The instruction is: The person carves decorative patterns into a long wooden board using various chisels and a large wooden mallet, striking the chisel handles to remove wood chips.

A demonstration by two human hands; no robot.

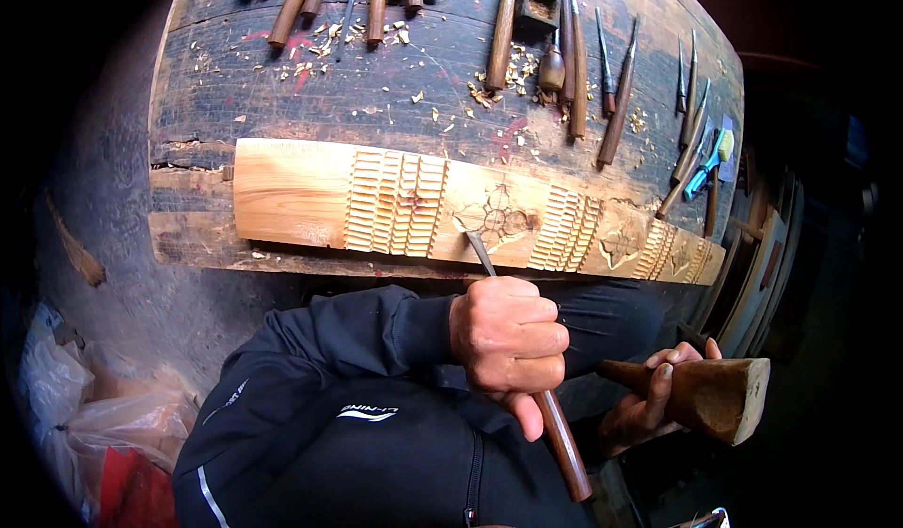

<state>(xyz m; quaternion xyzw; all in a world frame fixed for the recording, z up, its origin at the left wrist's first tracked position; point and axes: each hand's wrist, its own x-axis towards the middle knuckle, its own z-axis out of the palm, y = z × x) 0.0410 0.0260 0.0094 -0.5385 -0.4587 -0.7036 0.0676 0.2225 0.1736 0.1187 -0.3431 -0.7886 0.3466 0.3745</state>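
Observation:
My left hand (513, 335) is wrapped round the wooden handle of a carving chisel (564, 448). The chisel's metal blade slants up and left, its tip at the carved flower (503, 220) on a long pale wooden board (292, 189). Rows of small notches and flower outlines are cut into this board, while its left end is plain. Lower right, my right hand (649, 410) grips a wooden mallet (720, 398), whose thick head points right, apart from the chisel. Part of the right hand's fingers is hidden behind the mallet.
The board lies along the near edge of a worn, dark workbench (226, 77). Several wood-handled chisels (376, 6) lie at the back, more on the right. Among them are a small square box (538, 8), a blue-handled brush (710, 166) and scattered wood chips. Plastic bags (122, 406) lie on the floor, left.

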